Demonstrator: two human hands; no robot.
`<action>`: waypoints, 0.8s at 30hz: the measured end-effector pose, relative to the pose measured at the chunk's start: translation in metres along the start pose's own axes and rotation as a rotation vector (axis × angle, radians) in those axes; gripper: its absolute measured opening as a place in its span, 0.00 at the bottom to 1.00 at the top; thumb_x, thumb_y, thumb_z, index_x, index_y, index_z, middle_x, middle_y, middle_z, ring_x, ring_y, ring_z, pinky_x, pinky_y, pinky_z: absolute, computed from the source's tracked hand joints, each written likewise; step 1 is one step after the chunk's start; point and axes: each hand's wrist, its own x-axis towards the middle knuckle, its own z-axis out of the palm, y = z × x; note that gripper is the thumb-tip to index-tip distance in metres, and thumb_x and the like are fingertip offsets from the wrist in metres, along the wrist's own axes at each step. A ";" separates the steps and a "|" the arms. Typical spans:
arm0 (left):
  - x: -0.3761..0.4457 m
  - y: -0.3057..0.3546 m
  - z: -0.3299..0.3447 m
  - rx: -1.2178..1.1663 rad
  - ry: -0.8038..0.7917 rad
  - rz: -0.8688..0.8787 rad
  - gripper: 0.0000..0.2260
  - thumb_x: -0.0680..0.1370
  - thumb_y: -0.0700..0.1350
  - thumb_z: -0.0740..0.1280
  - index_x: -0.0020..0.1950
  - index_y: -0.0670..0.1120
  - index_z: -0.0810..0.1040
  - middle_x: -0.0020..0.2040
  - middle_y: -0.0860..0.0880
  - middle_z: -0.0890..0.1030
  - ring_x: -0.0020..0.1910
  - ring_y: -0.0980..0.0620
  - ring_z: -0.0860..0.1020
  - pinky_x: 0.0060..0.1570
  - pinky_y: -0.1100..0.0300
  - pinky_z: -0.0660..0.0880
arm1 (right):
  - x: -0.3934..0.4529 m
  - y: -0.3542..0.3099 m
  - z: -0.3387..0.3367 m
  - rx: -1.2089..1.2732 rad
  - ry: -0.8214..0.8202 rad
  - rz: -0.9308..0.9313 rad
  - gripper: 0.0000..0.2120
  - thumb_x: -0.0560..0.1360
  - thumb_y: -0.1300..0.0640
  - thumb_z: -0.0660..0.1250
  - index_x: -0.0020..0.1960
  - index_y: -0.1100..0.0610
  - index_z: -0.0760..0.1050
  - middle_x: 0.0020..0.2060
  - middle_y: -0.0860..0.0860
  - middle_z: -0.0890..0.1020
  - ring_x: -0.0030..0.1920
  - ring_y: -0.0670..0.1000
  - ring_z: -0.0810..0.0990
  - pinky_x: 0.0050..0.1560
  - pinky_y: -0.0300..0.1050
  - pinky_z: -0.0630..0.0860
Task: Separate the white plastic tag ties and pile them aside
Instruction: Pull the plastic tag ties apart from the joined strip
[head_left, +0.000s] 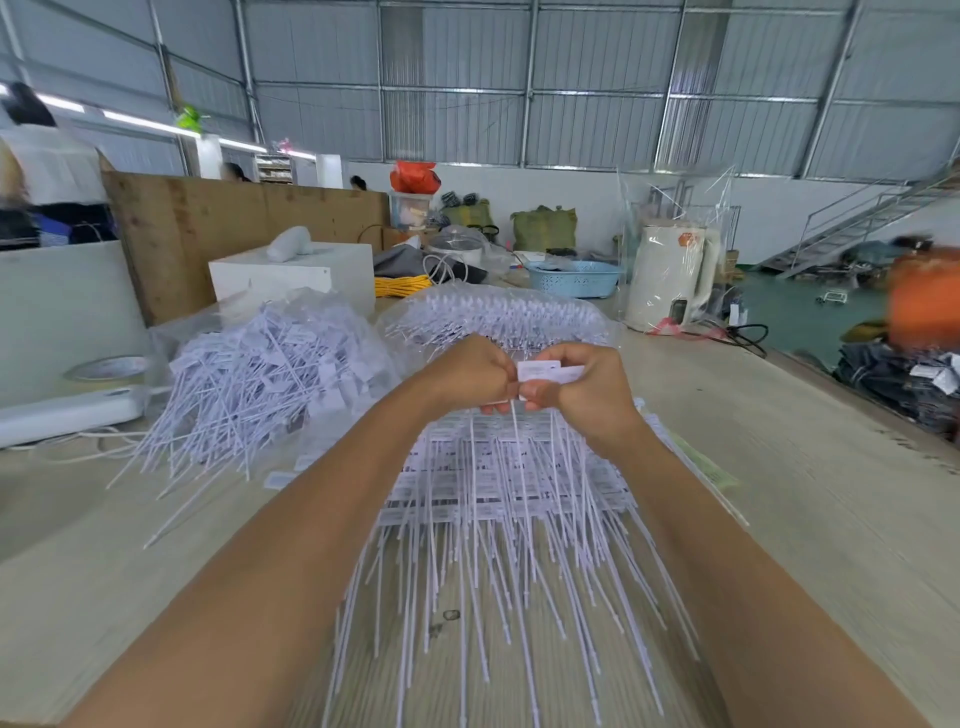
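**Both hands pinch one tag tie above the stack**

Both hands meet at mid-frame, raised over the surface (779, 519). The left hand (467, 371) is curled, fingers folded tight at the tie's near edge. The right hand (582, 384) pinches the white plastic tag tie (548, 372) by its flat label end, thumb on top. The tie's thin tail hangs straight down between the two hands, toward the stack below.

That stack of joined tag ties (498, 499) lies flat right under the wrists, labels in rows, tails fanning toward the camera. There is dark print on the labels, but it is too blurred to read. The held label shows faint marks, also unreadable.

To the left sits the loose pile of separated ties (260, 384), a tangled heap on clear plastic. Beyond the hands, another bagged bundle of ties (498, 314) rests in its wrap.

Further right stands a white kettle (670, 275) in clear wrap, an orange sticker on it, text not legible. A blue basket (574, 278) sits beside it. A tape roll (106, 369) lies far left.
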 end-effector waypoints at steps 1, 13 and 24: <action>0.000 0.004 -0.002 0.002 0.004 -0.009 0.10 0.75 0.39 0.69 0.33 0.44 0.78 0.22 0.53 0.76 0.20 0.61 0.70 0.24 0.70 0.67 | 0.000 -0.001 0.001 -0.022 -0.011 -0.046 0.12 0.66 0.78 0.69 0.40 0.63 0.76 0.33 0.55 0.78 0.24 0.44 0.78 0.28 0.36 0.77; -0.006 0.001 -0.003 -0.164 0.078 -0.003 0.06 0.77 0.34 0.65 0.46 0.36 0.81 0.36 0.46 0.82 0.25 0.57 0.74 0.32 0.66 0.72 | 0.015 -0.009 -0.084 0.689 0.504 0.030 0.13 0.68 0.77 0.67 0.51 0.69 0.74 0.47 0.62 0.77 0.30 0.50 0.82 0.40 0.42 0.80; 0.003 -0.017 0.080 0.598 -0.063 0.194 0.18 0.79 0.56 0.58 0.67 0.53 0.72 0.69 0.49 0.65 0.69 0.46 0.60 0.65 0.46 0.55 | 0.013 -0.035 -0.076 0.613 0.446 -0.183 0.10 0.67 0.74 0.70 0.43 0.63 0.77 0.43 0.61 0.78 0.32 0.52 0.81 0.39 0.43 0.79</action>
